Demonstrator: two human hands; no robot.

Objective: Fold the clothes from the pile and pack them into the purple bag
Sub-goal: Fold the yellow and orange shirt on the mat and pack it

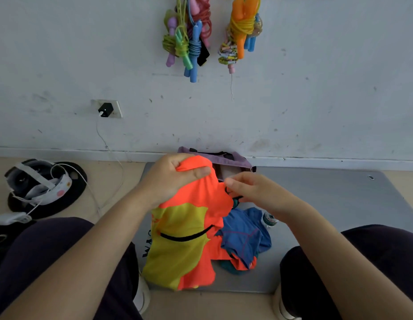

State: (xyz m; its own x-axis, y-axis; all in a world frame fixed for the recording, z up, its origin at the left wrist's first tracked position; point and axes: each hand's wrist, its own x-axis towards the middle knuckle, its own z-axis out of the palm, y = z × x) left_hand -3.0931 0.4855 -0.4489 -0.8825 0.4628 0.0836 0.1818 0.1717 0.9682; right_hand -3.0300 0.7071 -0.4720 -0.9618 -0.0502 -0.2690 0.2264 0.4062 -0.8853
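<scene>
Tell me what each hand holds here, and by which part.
Both hold the orange and yellow garment: left hand grips its bunched top, right hand pinches its upper right edge.

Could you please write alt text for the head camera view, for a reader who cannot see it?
A seated person lifts an orange and yellow garment, the left hand gripping its top and the right hand pinching its edge. Behind it an open purple bag sits against the wall; a blue garment lies crumpled on the grey mat.
</scene>
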